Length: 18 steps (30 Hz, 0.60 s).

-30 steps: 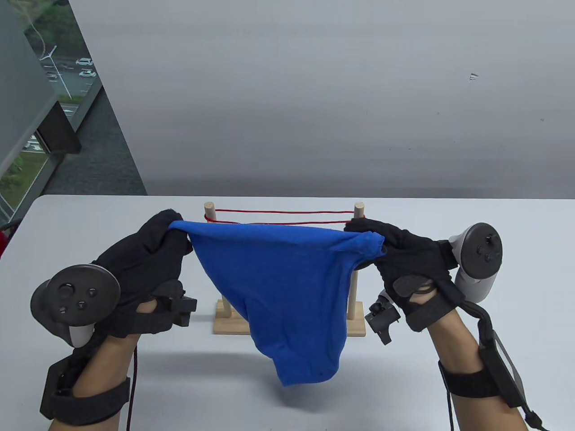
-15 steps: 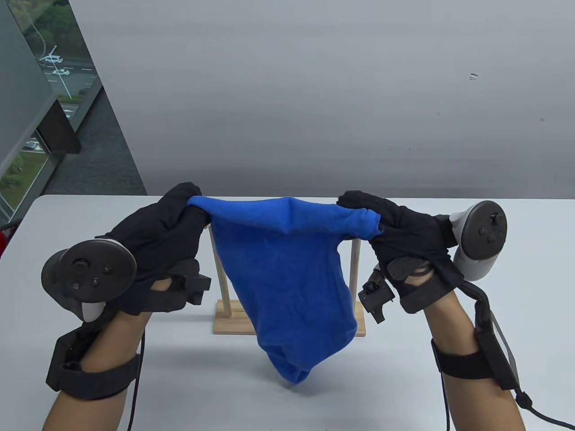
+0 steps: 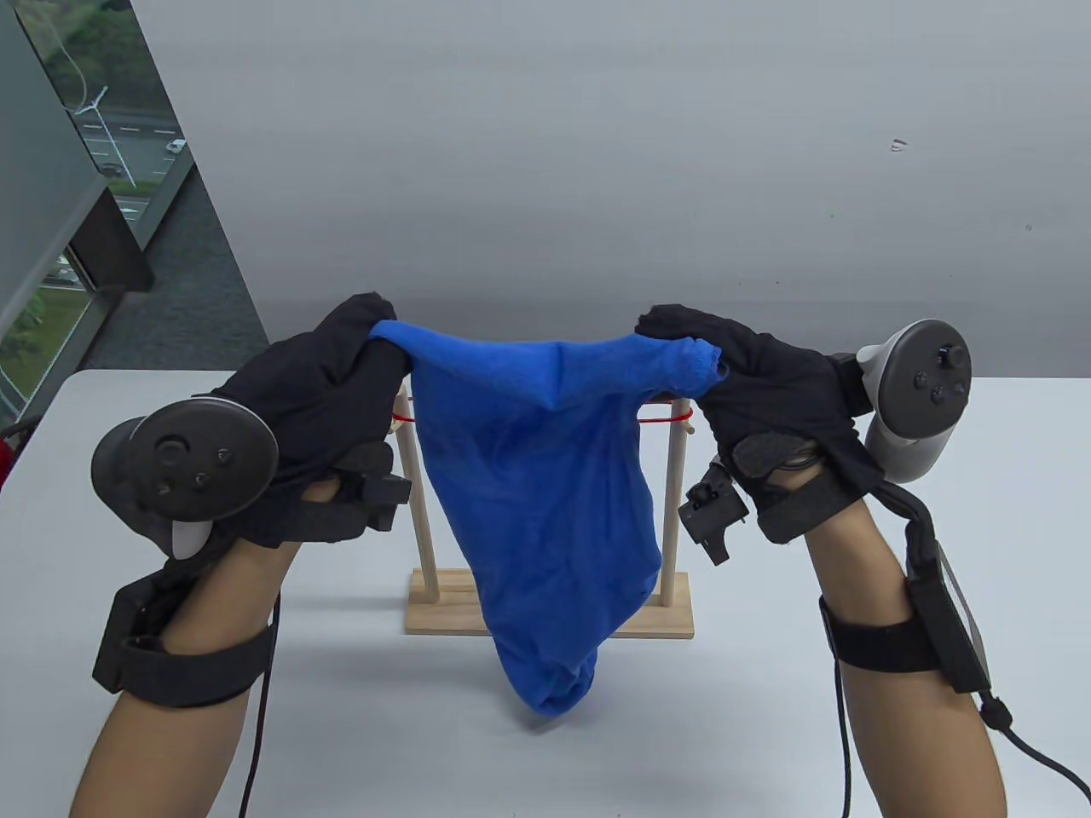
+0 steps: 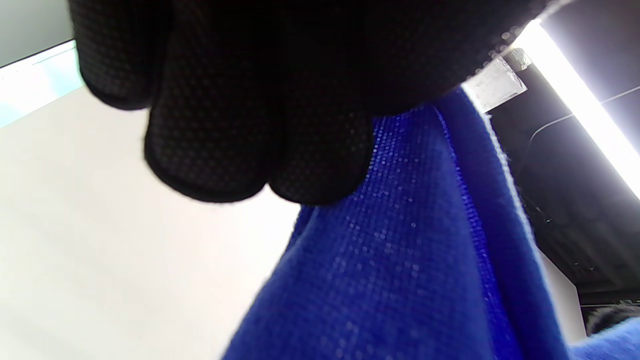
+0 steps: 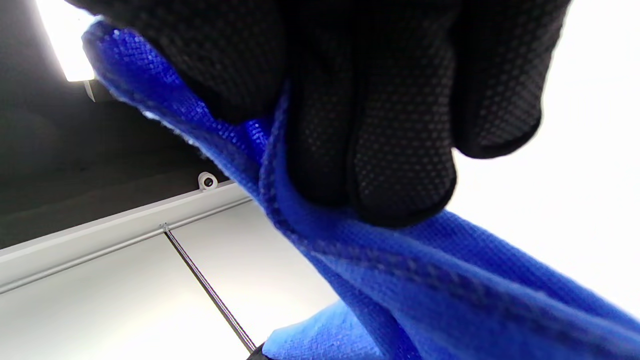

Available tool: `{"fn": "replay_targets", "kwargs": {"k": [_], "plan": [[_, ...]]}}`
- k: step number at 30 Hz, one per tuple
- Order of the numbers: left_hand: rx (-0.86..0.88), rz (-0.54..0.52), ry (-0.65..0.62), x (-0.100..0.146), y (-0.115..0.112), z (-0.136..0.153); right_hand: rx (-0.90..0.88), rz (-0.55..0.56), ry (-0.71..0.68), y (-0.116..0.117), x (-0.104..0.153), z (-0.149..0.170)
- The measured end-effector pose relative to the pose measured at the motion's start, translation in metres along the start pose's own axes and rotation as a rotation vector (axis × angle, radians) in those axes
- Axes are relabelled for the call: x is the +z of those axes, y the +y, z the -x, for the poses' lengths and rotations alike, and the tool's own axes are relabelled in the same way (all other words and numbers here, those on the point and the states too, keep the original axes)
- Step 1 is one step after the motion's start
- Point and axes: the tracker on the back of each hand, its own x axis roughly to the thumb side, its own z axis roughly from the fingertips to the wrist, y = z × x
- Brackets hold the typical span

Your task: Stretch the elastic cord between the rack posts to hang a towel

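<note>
A blue towel (image 3: 537,477) hangs between my hands, above and in front of a small wooden rack (image 3: 550,618) with two upright posts. A red elastic cord (image 3: 673,417) runs between the post tops; the towel hides most of it. My left hand (image 3: 362,341) grips the towel's left corner. My right hand (image 3: 673,336) grips its right corner. The towel's low end hangs just in front of the rack base. In the left wrist view my fingers (image 4: 225,125) close on the blue cloth (image 4: 400,260). In the right wrist view my fingers (image 5: 390,125) pinch the cloth (image 5: 425,280).
The rack stands on a white table (image 3: 980,477) that ends at a grey wall (image 3: 597,170). A window (image 3: 77,170) is at the far left. Cables trail from both wrists toward the bottom edge.
Both hands have lifted the towel up and away from me, from level with the post tops to above them. Its low end has risen and now hides most of the cord.
</note>
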Motion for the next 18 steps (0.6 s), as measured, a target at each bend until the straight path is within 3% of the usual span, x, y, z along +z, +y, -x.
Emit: {"fn": "replay_targets", "kwargs": {"k": [10, 18], "plan": [[-0.038, 0.002, 0.052, -0.022, -0.007, 0.02, 0.016, 0.028, 0.058, -0.012, -0.02, 0.021], [0.03, 0.133, 0.073, -0.042, -0.019, 0.052, -0.04, 0.03, 0.16, -0.025, -0.03, 0.056]]}}
